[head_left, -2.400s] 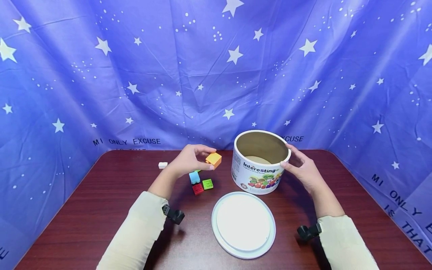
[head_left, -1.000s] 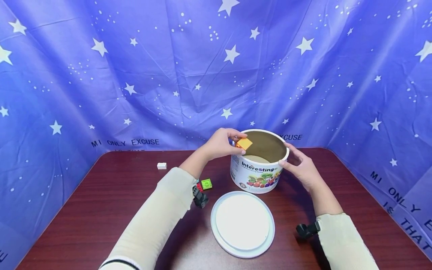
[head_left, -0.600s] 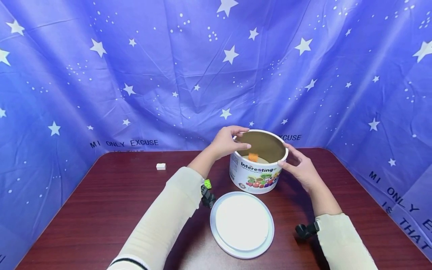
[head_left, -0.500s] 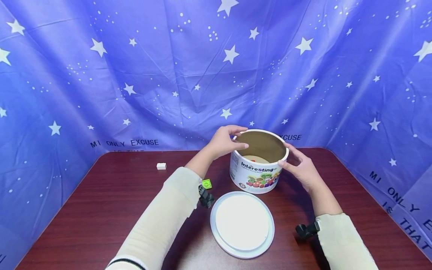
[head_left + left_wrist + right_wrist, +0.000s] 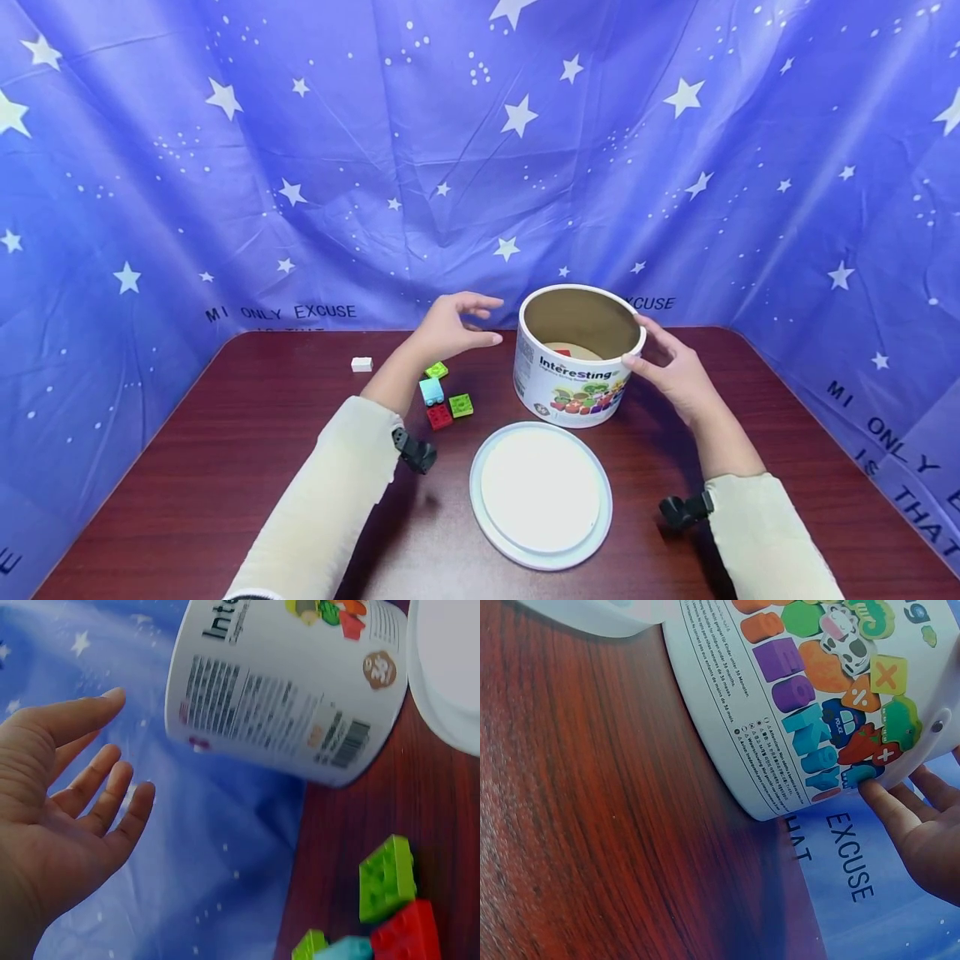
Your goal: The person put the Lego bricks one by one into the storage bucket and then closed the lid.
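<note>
My left hand (image 5: 459,327) is in the air left of the round white bucket (image 5: 570,392), thumb and fingers apart with nothing between them; the left wrist view shows its loose fingers beside the bucket's printed wall. My right hand (image 5: 670,372) holds the bucket at the right of its rim, thumb toward the front and fingers farther back. Low inside the bucket a red-orange piece (image 5: 562,352) shows, mostly hidden by the front wall. Below the left hand lie a light blue brick (image 5: 431,391), a red brick (image 5: 439,417) and two green bricks (image 5: 461,406).
A round white lid (image 5: 542,496) lies on the dark red wooden table (image 5: 225,475) in front of the bucket. Far left stands a small white brick (image 5: 362,364). Blue star-printed cloth (image 5: 450,150) hangs behind the table and at its sides.
The left hand carried an orange brick rightward to the bucket and let it fall in. It has since drawn back left, uncovering the bricks. The right hand has stayed on the rim.
</note>
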Available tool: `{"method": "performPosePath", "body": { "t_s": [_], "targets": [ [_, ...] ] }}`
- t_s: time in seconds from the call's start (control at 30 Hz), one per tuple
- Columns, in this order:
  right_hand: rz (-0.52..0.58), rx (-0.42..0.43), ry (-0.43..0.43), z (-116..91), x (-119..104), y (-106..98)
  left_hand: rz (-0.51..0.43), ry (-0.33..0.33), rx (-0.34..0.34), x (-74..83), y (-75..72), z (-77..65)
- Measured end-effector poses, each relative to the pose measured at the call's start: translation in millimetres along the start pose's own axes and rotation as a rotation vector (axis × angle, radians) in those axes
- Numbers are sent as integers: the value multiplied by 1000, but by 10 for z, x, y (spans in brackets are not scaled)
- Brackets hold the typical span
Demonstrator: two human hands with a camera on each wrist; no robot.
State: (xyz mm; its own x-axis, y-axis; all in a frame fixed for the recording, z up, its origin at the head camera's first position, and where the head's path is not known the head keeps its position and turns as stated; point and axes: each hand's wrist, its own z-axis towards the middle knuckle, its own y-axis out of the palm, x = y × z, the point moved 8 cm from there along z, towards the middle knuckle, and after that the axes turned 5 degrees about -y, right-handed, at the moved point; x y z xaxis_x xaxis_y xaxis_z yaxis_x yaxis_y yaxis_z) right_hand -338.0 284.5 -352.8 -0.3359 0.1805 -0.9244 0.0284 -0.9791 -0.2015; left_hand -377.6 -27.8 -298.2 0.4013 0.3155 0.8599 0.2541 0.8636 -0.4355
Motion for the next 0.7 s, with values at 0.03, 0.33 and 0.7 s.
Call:
{"method": "performPosePath", "body": {
  "t_s": [0.03,0.33,0.7],
  "targets": [
    [1,0,1,0,1,-1,-1,-10,6,-37,-34,-34],
    [-2,3,-10,5,12,-27,-34,-94,52,-490,-245,-277],
    [18,4,-5,5,15,0,-65,-85,270,-877,-651,-634]
  ]
}}
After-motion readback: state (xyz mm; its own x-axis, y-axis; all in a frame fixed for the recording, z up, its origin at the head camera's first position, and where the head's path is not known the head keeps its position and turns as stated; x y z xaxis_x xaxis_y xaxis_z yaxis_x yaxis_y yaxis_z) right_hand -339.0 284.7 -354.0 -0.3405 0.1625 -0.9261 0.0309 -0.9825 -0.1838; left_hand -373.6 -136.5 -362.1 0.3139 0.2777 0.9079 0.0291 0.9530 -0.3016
